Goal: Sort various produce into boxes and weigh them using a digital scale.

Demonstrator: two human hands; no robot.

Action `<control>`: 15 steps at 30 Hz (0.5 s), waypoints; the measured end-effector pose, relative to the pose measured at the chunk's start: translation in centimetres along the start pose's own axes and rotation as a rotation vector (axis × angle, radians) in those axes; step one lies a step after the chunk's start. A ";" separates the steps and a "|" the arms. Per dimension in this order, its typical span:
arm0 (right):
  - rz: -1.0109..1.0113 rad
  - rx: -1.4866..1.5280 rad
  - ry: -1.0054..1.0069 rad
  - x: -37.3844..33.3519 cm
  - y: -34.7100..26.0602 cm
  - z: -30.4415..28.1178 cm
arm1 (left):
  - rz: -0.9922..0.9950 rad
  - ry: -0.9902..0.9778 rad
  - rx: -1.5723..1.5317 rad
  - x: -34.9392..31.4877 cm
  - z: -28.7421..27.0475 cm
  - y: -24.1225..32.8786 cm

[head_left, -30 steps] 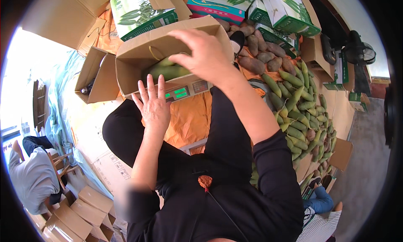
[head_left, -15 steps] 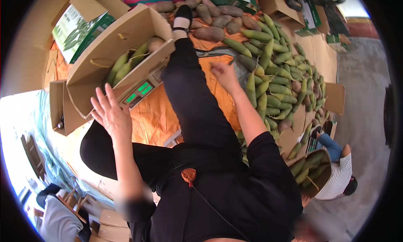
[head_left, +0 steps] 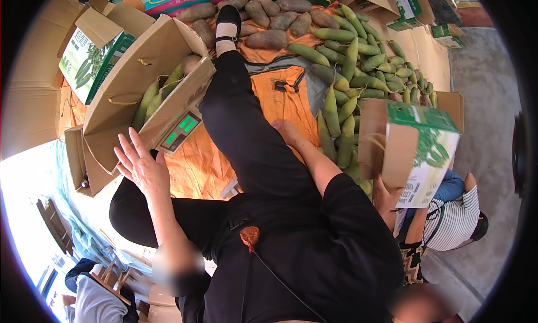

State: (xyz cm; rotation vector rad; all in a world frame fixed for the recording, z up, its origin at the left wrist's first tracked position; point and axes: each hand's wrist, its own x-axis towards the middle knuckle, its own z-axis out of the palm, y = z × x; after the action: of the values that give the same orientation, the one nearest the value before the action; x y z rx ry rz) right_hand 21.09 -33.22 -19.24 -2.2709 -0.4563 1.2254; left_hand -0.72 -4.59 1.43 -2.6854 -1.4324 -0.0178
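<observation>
My left hand [head_left: 143, 166] is raised with its fingers spread and holds nothing. It hovers by the near edge of an open cardboard box [head_left: 174, 93] that stands tilted on a digital scale [head_left: 182, 129] with green lit displays. Inside the box lie green radishes [head_left: 147, 101] and a rounder brownish root [head_left: 190, 63]. My right hand [head_left: 288, 133] is low beside my outstretched leg, over the orange sheet [head_left: 280, 96]. Its fingers are partly hidden at the leg, so whether they hold anything does not show.
A large heap of green radishes [head_left: 370, 65] lies to the right, with reddish-brown roots [head_left: 266, 40] at the far side. Another person's hand [head_left: 386, 200] is at a green-and-white carton [head_left: 423, 149]. A person in a striped shirt [head_left: 454, 225] is beyond it.
My right hand has drawn back from over the orange sheet toward my leg. A green-and-white carton has come in over the right of the heap. My left hand stays spread near the box.
</observation>
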 end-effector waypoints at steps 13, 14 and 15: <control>-0.039 -0.600 0.368 -3.0 -0.1 -1.8 | -0.014 -0.021 -0.017 0.3 0.0 0.2; -0.034 -0.613 0.406 -2.9 0.3 -1.9 | -0.014 -0.026 -0.021 0.3 -0.1 0.3; -0.053 -0.590 0.415 -2.9 -0.1 -2.2 | -0.016 -0.028 -0.023 0.4 -0.2 0.3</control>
State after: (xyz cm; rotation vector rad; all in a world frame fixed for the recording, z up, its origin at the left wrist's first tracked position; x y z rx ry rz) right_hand 21.38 -35.26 -16.21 -2.8860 -0.7859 0.6028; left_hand -0.27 -4.47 1.61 -2.7026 -1.4708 0.0027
